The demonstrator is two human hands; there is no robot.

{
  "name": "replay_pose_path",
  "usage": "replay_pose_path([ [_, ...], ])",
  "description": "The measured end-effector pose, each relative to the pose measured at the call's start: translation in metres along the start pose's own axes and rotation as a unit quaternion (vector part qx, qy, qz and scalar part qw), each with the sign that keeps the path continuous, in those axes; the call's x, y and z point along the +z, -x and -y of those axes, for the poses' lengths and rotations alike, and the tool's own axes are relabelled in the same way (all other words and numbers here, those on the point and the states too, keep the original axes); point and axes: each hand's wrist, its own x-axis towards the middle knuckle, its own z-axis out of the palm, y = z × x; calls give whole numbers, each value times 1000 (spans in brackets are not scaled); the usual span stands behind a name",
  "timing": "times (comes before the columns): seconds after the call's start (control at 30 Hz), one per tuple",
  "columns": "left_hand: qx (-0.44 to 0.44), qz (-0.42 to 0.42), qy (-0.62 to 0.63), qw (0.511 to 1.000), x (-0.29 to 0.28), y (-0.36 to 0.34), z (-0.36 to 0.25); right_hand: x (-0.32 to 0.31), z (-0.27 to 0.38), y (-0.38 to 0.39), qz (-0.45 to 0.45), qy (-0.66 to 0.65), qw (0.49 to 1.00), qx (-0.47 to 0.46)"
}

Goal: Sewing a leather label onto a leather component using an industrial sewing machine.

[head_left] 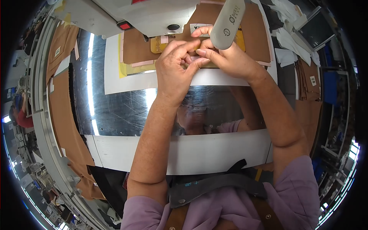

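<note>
My left hand (174, 59) and my right hand (226, 57) meet above a layered workpiece under the machine head. Thumb and fingers are drawn together on the left, close to the right thumb and bent fingers. Whatever lies between the fingertips is too small to make out. Beneath them is a flat brown panel (138, 50) with pink strips along its edges and a yellow plate (156, 45) partly covered by my hands. These rest on a white sheet (119, 82). A pale elongated lamp (228, 23) hides part of my right hand's fingers.
The grey machine head (161, 17) overhangs the far side, with a red switch (124, 25). A scratched metal plate (115, 111) lies nearer, before a white table edge (214, 151). Brown material (65, 115) hangs at left; brown pieces (304, 76) and crumpled white sheets (287, 42) lie right.
</note>
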Motion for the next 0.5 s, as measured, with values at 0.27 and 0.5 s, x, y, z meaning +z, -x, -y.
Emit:
replay_pose_path([
  [0.27,-86,70,4,994,-32,19,-5,2,22,0,112,-111,981,114],
  [0.5,-102,-7,29,994,-37,18,9,7,22,-5,42,-104,983,143],
])
